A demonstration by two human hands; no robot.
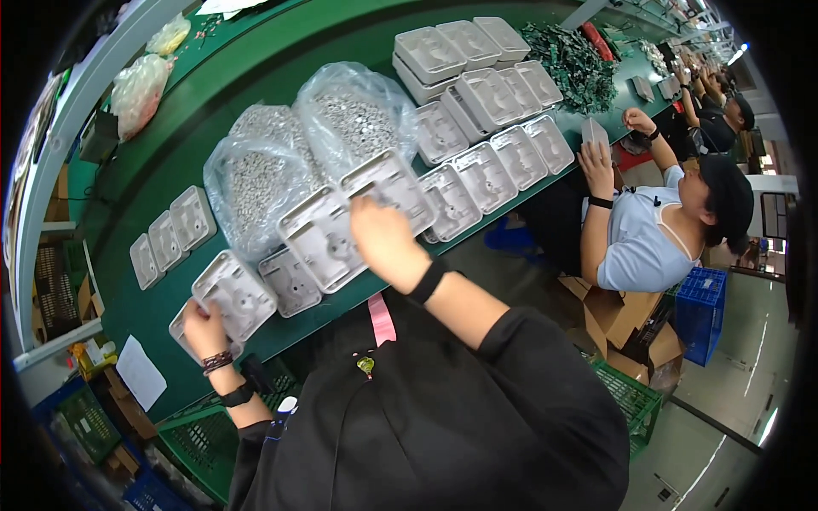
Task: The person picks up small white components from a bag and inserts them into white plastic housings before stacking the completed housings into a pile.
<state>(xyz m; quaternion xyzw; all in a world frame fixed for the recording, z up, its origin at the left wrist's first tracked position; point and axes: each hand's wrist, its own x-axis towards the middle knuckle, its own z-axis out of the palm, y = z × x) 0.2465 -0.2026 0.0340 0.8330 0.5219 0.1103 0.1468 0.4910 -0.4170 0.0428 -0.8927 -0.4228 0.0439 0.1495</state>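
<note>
At the bench's near left edge, my left hand (204, 334) is closed on a pale grey plastic housing, its fingers at the edge. Overlapping it is another open housing (234, 295) with moulded ribs and posts. My right hand (385, 243), slightly blurred, reaches over the middle with fingers drawn together. Its fingertips are between a large grey housing (317, 237) and a second one (388, 183); whatever they pinch is hidden. A lower housing (290, 281) lies partly under these. Behind them sit two clear plastic bags (228, 183) of small silvery parts.
Three housings (170, 234) stand at the left of the green bench (128, 319). Rows and stacks of housings (486, 175) fill the right side, near a pile of dark green parts (569, 64). A co-worker (652, 226) sits at right. Green crates (626, 396) stand below.
</note>
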